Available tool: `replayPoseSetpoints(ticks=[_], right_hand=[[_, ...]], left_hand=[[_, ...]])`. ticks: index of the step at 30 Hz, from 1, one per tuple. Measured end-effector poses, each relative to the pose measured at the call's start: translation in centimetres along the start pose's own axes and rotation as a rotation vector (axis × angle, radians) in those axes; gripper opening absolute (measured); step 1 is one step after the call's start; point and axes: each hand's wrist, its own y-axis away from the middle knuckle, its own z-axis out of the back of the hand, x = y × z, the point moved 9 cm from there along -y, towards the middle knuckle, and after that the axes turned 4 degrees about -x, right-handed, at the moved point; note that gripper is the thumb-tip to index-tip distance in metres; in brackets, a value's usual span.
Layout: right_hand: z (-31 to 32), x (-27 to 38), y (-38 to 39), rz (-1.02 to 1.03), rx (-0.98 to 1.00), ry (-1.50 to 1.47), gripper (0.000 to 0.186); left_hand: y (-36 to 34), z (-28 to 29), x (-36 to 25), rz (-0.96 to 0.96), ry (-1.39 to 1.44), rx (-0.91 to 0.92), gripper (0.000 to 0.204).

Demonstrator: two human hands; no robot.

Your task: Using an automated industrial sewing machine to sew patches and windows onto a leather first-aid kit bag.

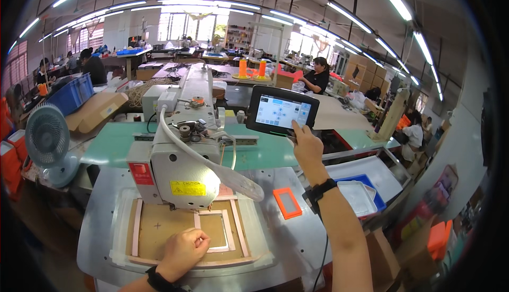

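My right hand (307,147) reaches up to a dark touchscreen panel (282,110), its index finger stretched out against the lower right of the lit screen. It holds nothing. My left hand (185,248) rests low over a brown template board (165,222) with its fingers curled together; whatever they may pinch is hidden. Beside those fingers lies a small pale rectangular frame (229,232), fixed on the board inside a larger border of pale strips (137,228). Just beyond the left hand stands the head of a grey industrial sewing machine (185,166), its lower end over the board.
An orange rectangular frame (287,203) lies on the grey metal table (286,239) to the right. Farther right sits a blue tray (379,199) with a white tray (356,197) in it. A fan (47,135) stands at left. Orange thread cones (243,69) and other people are beyond.
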Motion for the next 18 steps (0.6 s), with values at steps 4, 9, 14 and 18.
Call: replayPoseSetpoints(ticks=[4, 9, 14, 18], right_hand=[[0.0, -0.3, -0.2, -0.023, 0.009, 0.021, 0.046], [-0.1, -0.7, -0.2, -0.139, 0.02, -0.05, 0.048], [-2.0, 1.2, 3.2, -0.269, 0.1, -0.725, 0.027], [-6.6, 10.0, 12.4, -0.864, 0.835, -1.57, 0.016]], left_hand=[[-0.1, -0.2, 0.1, -0.001, 0.011, -0.002, 0.012], [-0.1, 0.0, 0.5, 0.037, -0.021, 0.02, 0.011], [-0.9, 0.7, 2.2, 0.136, 0.03, -0.05, 0.014], [-2.1, 0.9, 4.5, 0.224, 0.147, -0.17, 0.019]])
